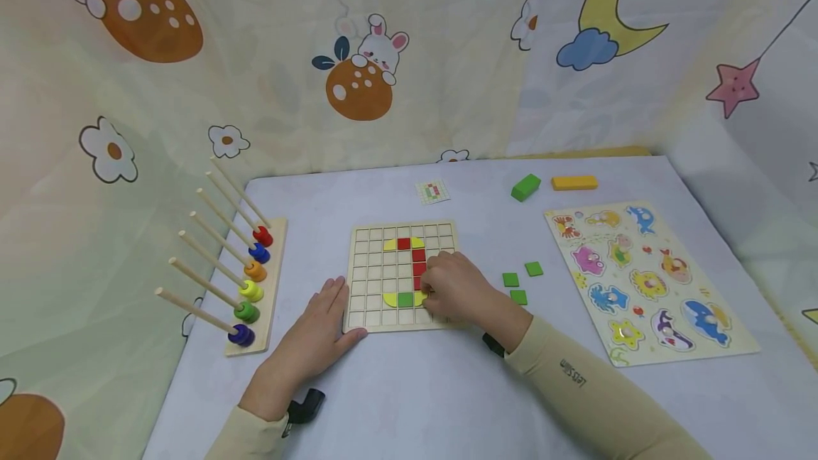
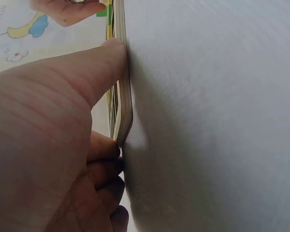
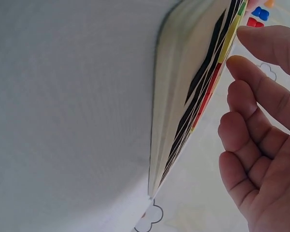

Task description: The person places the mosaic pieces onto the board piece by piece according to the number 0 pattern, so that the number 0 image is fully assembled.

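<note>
A wooden grid board (image 1: pixel 371 282) lies flat on the table. Red squares (image 1: pixel 418 268), a green square (image 1: pixel 405 300) and yellow rounded pieces (image 1: pixel 390 299) sit in its cells. My left hand (image 1: pixel 319 332) rests at the board's lower left corner, fingers along the left edge and thumb at the near edge. Over the right side of the board, my right hand (image 1: pixel 460 289) has its fingertips at a yellow piece (image 3: pixel 228 39) near the lower row, partly covering it. In the right wrist view, thumb and forefinger stand slightly apart with nothing visible between them.
Loose green squares (image 1: pixel 518 297) lie right of the board. Beyond it are a small pattern card (image 1: pixel 432 192), a green block (image 1: pixel 526 188) and a yellow block (image 1: pixel 574 183). A sea-animal puzzle (image 1: pixel 613 321) lies right; a peg stand with coloured rings (image 1: pixel 279 254) stands left.
</note>
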Demonstrator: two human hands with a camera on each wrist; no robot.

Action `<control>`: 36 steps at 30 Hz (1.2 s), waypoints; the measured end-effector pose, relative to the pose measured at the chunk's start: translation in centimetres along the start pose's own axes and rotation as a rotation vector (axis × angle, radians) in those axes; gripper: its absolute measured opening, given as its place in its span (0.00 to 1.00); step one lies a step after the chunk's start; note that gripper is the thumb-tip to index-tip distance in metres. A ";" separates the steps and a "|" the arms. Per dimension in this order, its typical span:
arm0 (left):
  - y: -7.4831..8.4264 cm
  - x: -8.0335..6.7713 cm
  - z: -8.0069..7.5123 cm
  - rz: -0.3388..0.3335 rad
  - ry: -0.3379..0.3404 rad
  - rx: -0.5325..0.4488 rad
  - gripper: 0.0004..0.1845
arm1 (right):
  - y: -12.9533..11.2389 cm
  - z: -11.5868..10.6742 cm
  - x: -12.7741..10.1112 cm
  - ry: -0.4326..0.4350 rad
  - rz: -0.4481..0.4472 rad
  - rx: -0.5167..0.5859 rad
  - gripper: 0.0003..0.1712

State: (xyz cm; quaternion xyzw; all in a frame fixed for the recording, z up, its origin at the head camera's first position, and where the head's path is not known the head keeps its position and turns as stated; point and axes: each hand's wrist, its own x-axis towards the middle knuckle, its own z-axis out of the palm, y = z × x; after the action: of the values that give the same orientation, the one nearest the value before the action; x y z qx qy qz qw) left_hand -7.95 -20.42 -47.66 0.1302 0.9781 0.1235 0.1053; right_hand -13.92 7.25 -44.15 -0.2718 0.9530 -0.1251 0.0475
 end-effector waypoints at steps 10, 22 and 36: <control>0.1 -0.1 0.0 -0.005 -0.008 -0.001 0.54 | 0.5 -0.6 -0.4 0.009 0.016 0.018 0.02; 0.1 -0.1 0.0 -0.006 -0.009 -0.004 0.53 | 3.1 -2.7 -1.8 0.091 0.045 0.036 0.05; 0.0 0.0 0.0 -0.022 -0.023 -0.004 0.54 | 8.1 -4.1 -4.1 0.125 0.175 0.033 0.11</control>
State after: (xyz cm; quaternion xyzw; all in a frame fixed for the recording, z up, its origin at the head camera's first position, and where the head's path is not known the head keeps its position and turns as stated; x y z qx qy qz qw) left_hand -7.93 -20.42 -47.67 0.1205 0.9780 0.1225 0.1184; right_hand -15.20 16.97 -42.26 -0.1784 0.9720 -0.1527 0.0031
